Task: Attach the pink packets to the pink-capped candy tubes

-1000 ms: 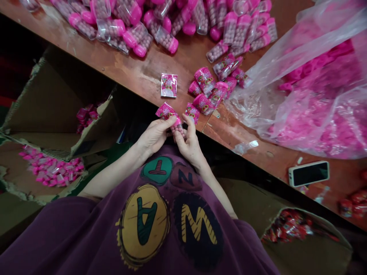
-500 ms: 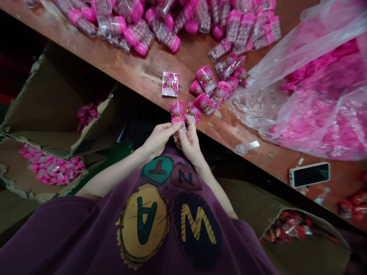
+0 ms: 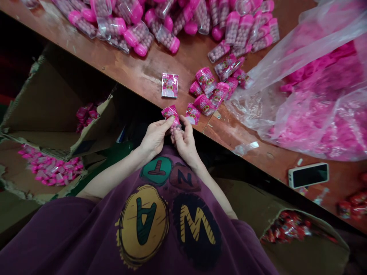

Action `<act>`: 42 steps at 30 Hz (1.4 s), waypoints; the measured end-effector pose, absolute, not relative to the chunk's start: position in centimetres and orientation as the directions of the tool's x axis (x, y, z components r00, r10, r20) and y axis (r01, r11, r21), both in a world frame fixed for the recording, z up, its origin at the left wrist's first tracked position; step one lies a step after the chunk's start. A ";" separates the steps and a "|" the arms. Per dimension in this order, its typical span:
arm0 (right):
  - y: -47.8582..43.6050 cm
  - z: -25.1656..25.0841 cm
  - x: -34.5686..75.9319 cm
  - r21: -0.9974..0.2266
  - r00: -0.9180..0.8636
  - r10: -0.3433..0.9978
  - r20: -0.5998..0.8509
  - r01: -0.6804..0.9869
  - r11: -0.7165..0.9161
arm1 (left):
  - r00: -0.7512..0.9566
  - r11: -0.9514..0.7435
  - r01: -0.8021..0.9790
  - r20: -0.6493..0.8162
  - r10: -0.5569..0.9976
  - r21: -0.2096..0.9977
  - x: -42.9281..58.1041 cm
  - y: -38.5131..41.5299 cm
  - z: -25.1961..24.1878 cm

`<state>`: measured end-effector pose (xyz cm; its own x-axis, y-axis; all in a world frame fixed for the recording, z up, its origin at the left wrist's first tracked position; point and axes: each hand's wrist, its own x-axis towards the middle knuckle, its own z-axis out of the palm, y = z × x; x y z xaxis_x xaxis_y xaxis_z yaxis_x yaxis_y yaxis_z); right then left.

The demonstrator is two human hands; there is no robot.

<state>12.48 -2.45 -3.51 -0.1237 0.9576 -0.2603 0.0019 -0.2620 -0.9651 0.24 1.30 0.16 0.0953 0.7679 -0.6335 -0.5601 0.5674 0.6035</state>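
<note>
Got a torn brown cardboard box [image 3: 43,107] of small pink packets [image 3: 87,114] far left, then the left hand [image 3: 155,135] with its grip pinching a small clear plastic tube of pink beads [image 3: 172,130], glossy pink printed wrapper [image 3: 169,110] at the far end, just off the brown surface [image 3: 137,72]. Got the right hand [image 3: 185,143] gripping it too. Further right, seeing wrapped tubes [image 3: 205,79] piled up, a cloudy plastic bag [image 3: 315,126] and a white-edged black phone [image 3: 309,175].
</note>
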 end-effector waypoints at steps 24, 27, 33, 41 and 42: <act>-2.5 -3.6 12.2 -0.957 -0.127 0.955 -0.269 -0.081 -0.280 | 0.168 0.599 -0.588 -0.642 0.748 0.544 0.2 0.8 0.1; -2.2 -3.2 12.3 -0.927 -0.188 0.928 -0.323 -0.133 -0.350 | 0.249 0.615 -0.610 -0.616 0.748 0.500 -0.3 1.5 0.1; -2.5 -3.9 12.2 -0.960 -0.140 0.953 -0.267 -0.051 -0.276 | 0.234 0.618 -0.534 -0.601 0.764 0.578 -0.3 1.2 -0.1; -2.5 -4.5 12.5 -0.971 -0.123 0.963 -0.240 0.042 -0.237 | 0.142 0.597 -0.544 -0.637 0.758 0.590 0.2 0.7 -0.4; -2.5 -4.3 12.6 -0.969 -0.125 0.961 -0.247 0.021 -0.246 | 0.183 0.614 -0.557 -0.639 0.748 0.559 0.1 0.7 -0.4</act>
<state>12.57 -2.46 -4.28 -0.1254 0.9610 -0.2466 0.0215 -0.2459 -0.9691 0.10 0.73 -0.44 0.1829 0.7475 -0.6385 -0.5568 0.6141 0.5594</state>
